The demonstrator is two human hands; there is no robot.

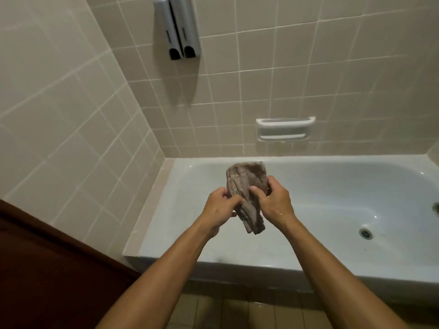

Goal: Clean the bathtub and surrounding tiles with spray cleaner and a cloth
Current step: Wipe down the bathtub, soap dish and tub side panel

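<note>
Nearest the camera, two bare forearms reach out over the tiled floor point(249, 312) and the front rim of the bathtub point(237, 260). Just beyond, above the tub's near end, the left hand point(219, 207) and the right hand point(273, 203) both curl around a bunched grey-brown cloth point(247, 184): the left pinches its side fold, the right grips its middle with the thumb laid across the front. The cloth's top sticks up past the fingers and its tail hangs loose below, touching nothing. It looks as though the cloth is being gathered or wrung.

Farther right lie the tub's drain point(365, 233), then the wall tiles point(297, 67) with a white soap holder point(283, 129) and, higher, twin grey dispensers point(178, 27).

No spray bottle is in view, so wiping dry may only smear. The dangling tail could slip from the grip into the tub, and the glossy, probably wet rim invites a slipping palm if leaned on.
</note>
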